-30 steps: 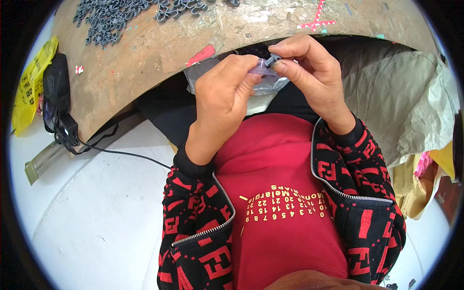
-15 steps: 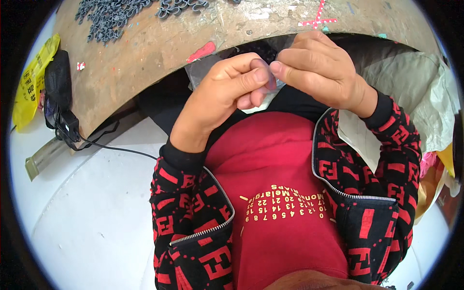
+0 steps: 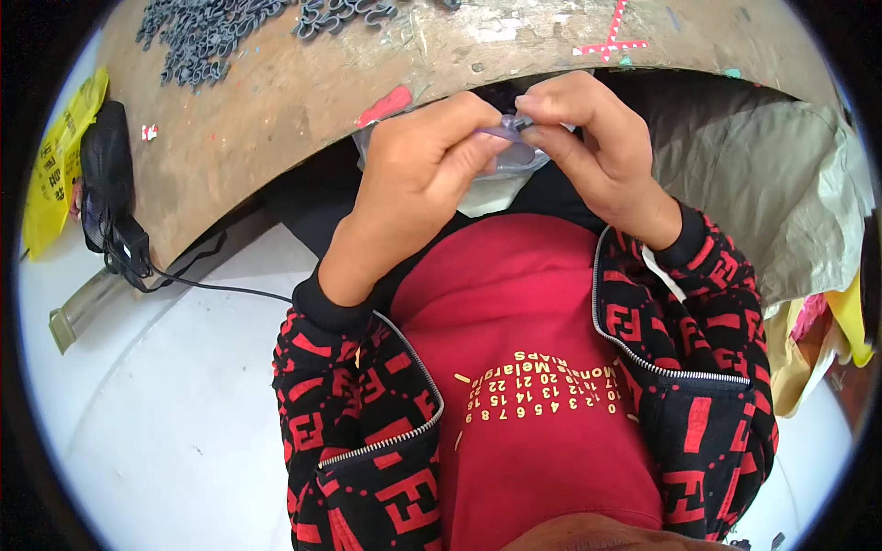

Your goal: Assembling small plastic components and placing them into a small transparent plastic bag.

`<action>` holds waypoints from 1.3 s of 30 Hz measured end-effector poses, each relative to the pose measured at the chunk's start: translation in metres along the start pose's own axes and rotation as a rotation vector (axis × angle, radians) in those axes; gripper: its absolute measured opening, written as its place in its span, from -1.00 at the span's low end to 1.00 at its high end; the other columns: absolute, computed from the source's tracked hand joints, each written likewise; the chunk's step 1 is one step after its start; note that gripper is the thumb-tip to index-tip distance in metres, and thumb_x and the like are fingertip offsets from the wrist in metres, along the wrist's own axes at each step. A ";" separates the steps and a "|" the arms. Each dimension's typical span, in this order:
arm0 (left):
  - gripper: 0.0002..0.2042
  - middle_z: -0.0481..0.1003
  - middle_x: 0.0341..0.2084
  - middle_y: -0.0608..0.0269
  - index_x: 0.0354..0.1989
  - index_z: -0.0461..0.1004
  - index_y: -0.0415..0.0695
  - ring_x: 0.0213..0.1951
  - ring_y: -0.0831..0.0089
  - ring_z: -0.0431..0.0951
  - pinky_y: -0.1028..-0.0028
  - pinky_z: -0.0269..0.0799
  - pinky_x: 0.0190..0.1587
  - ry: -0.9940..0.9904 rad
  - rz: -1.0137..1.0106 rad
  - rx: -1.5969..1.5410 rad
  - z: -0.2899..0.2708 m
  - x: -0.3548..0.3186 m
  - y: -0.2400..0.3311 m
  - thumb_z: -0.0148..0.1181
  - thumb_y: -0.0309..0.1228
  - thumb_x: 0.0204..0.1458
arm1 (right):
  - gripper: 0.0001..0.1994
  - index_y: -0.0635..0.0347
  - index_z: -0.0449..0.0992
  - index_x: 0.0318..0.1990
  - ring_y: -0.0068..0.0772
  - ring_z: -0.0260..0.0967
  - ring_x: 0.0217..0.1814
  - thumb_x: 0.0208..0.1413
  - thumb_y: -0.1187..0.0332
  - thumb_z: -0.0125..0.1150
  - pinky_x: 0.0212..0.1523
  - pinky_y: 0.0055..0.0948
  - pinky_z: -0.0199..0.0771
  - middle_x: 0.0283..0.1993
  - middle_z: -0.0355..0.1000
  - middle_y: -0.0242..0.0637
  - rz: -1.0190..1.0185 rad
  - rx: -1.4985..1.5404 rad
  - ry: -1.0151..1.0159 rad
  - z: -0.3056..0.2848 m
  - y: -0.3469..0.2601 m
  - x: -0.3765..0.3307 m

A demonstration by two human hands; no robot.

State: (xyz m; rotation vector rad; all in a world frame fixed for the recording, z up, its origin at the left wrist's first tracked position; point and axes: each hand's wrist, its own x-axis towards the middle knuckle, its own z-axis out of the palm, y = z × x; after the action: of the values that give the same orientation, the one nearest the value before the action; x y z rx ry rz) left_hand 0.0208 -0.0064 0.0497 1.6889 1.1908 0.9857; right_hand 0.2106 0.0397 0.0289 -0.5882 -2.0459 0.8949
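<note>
My hands meet in front of my waist, just below the table edge. My left hand [image 3: 418, 170] is closed, pinching a thin, translucent purple plastic piece [image 3: 505, 137] between thumb and forefinger. My right hand [image 3: 602, 147] is closed too, its thumb and forefinger gripping a tiny dark grey part [image 3: 523, 122] against the purple piece. Fingers cover much of both, so their exact kind cannot be made out. Beneath the hands, a clear plastic bag [image 3: 519, 170] lies over my lap.
On the brown wooden table [image 3: 303, 101] lie a heap of dark grey curved parts [image 3: 197, 41], a red scrap [image 3: 384, 106] and a red-and-white tape cross [image 3: 611, 44]. A yellow bag [image 3: 55, 184] and black mesh bundle [image 3: 106, 156] hang at left. A pale sack [image 3: 753, 184] stands right.
My right hand has turned and lowered slightly, and its fingertips now pinch a small dark part. My left hand has rolled so its back shows, with the purple piece more visible.
</note>
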 end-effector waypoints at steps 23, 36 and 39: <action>-0.90 0.42 -0.57 0.29 -0.36 0.47 -0.24 -0.50 0.55 0.40 0.58 0.28 -0.44 -0.022 -0.064 -0.087 -0.012 -0.002 -0.016 0.15 -0.50 -0.06 | -0.70 0.27 0.44 -0.24 -0.26 0.39 -0.23 -0.19 0.44 0.30 -0.22 -0.41 0.39 -0.25 0.42 -0.22 -0.010 0.026 -0.393 -0.020 -0.001 0.032; -0.88 0.41 -0.57 0.34 -0.38 0.45 -0.29 -0.55 0.66 0.37 0.67 0.28 -0.50 -0.070 -0.170 -0.441 -0.009 -0.009 -0.008 0.16 -0.48 -0.03 | -0.71 0.24 0.44 -0.24 -0.32 0.35 -0.40 -0.16 0.35 0.28 -0.38 -0.44 0.33 -0.41 0.39 -0.28 -0.074 -0.040 -0.371 -0.017 -0.010 0.029; -0.89 0.41 -0.56 0.31 -0.40 0.45 -0.29 -0.55 0.65 0.38 0.66 0.27 -0.51 -0.026 -0.102 -0.405 -0.005 -0.009 -0.005 0.17 -0.50 -0.05 | -0.71 0.26 0.42 -0.24 -0.36 0.36 -0.40 -0.10 0.31 0.26 -0.36 -0.48 0.35 -0.41 0.40 -0.26 0.005 0.076 -0.328 -0.015 -0.009 0.022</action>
State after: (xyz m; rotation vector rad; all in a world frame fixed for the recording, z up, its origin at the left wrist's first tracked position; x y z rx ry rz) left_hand 0.0121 -0.0127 0.0458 1.3053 0.9714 1.0565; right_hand 0.2094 0.0543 0.0528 -0.4265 -2.2874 1.1274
